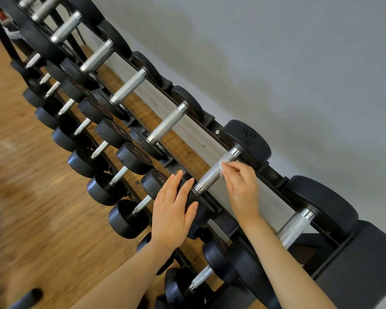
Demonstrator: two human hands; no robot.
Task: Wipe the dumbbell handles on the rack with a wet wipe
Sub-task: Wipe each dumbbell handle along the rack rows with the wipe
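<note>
gym wall behind rack (pixel 212 128) | right hand (pixel 241 186) is pinching wet wipe (pixel 223 166) on handle (pixel 212 173) | left hand (pixel 173 210) is resting flat, fingers spread | wipe may be slipping off knurling

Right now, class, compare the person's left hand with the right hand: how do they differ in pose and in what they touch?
The left hand lies flat, fingers straight, on a black dumbbell head; the right hand pinches a white wet wipe against the knurled handle. Both are bare and at the same dumbbell.
</note>
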